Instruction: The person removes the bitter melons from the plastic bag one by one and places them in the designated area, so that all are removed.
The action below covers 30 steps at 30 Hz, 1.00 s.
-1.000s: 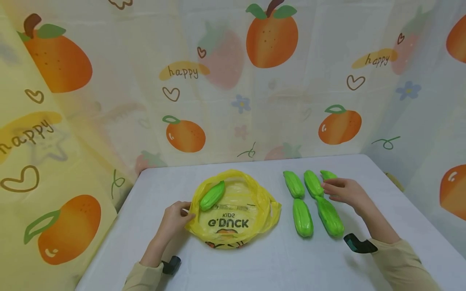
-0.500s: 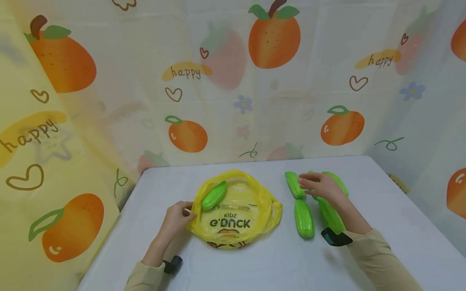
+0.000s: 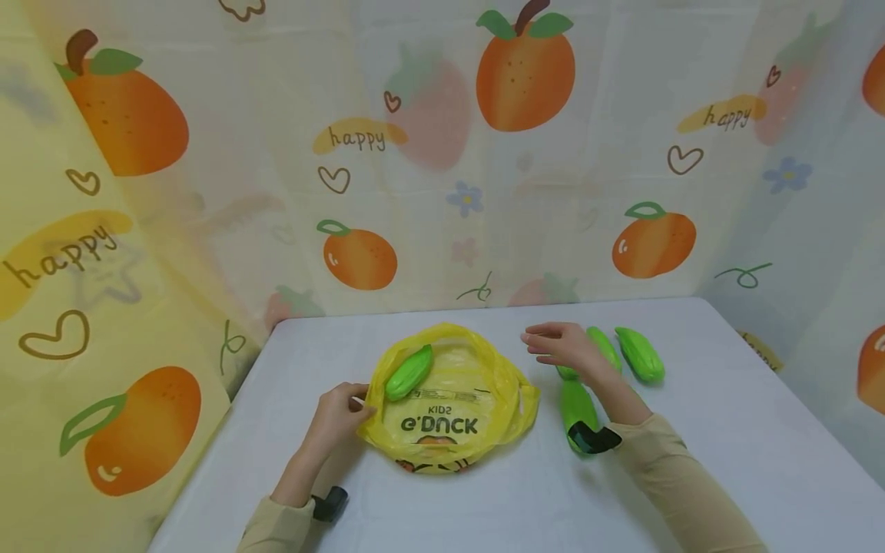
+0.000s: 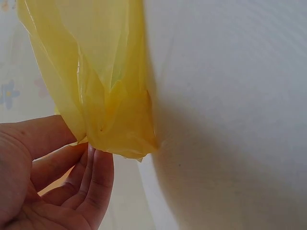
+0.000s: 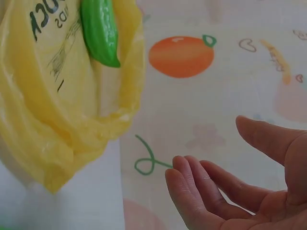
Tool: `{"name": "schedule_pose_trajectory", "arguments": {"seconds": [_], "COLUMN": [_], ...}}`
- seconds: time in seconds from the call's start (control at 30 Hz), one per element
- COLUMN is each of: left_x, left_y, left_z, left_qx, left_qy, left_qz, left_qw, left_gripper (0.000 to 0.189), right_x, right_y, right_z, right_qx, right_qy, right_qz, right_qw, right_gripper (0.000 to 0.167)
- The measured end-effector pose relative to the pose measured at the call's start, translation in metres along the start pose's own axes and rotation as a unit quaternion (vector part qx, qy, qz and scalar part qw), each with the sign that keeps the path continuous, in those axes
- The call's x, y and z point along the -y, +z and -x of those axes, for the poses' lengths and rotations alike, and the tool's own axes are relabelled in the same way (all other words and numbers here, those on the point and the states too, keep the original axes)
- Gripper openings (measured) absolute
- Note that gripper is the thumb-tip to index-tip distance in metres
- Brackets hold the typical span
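Note:
A yellow plastic bag (image 3: 503, 384) lies spread with its mouth gaping upward, and one glossy green ridged gourd (image 3: 409, 373) rests inside at its left. My left hand (image 3: 339, 415) pinches the bag's left rim between thumb and fingers; the left wrist view shows the gathered film (image 4: 110, 110) at the fingertips. My right hand (image 3: 565, 346) hovers right of the bag, holding nothing, thumb apart from loosely bent fingers (image 5: 192, 191) in the right wrist view. Beneath and behind that arm are several more gourds, among them one (image 3: 639, 355) fully visible at the right; others are partly hidden.
Under everything is a table with a white cover (image 3: 442, 514). A fruit-printed curtain (image 3: 429, 253) rises along its back and both sides. The right forearm (image 3: 622, 392) passes over part of the group of gourds.
My right hand has moved left across the gourds towards the bag, with nothing in it, uncovering the rightmost gourd. My left hand keeps its pinch on the bag's rim.

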<state>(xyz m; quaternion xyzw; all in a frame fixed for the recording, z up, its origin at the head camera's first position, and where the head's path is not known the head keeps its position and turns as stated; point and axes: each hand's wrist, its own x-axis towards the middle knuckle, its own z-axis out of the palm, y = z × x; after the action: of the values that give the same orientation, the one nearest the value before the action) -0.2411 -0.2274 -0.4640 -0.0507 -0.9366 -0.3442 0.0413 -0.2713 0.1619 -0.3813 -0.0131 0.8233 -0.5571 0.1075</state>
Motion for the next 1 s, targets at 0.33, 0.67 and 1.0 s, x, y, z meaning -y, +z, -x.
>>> {"name": "schedule_pose_trajectory", "arguments": {"seconds": [0.33,0.67,1.0], "left_x": [0.001,0.004,0.006], "left_y": [0.000,0.001,0.002], "left_z": [0.001,-0.001,-0.002], "left_qx": [-0.001,0.001,0.003], "left_qy": [0.002,0.001,0.003], "left_qz": [-0.002,0.002,0.003], "left_qw": [1.0000,1.0000,1.0000], "left_gripper": [0.037,0.037,0.037], "right_x": [0.010,0.012,0.005], "right_y": [0.032,0.063,0.097], "right_z": [-0.025,-0.042,-0.064], "right_qx": [0.026,0.037,0.029], "right_qy": [0.013,0.018,0.042], "right_qz": [-0.025,-0.048,-0.051], "right_qw": [0.9993,0.9980,0.9974], "right_gripper": [0.050,0.048,0.046]}}
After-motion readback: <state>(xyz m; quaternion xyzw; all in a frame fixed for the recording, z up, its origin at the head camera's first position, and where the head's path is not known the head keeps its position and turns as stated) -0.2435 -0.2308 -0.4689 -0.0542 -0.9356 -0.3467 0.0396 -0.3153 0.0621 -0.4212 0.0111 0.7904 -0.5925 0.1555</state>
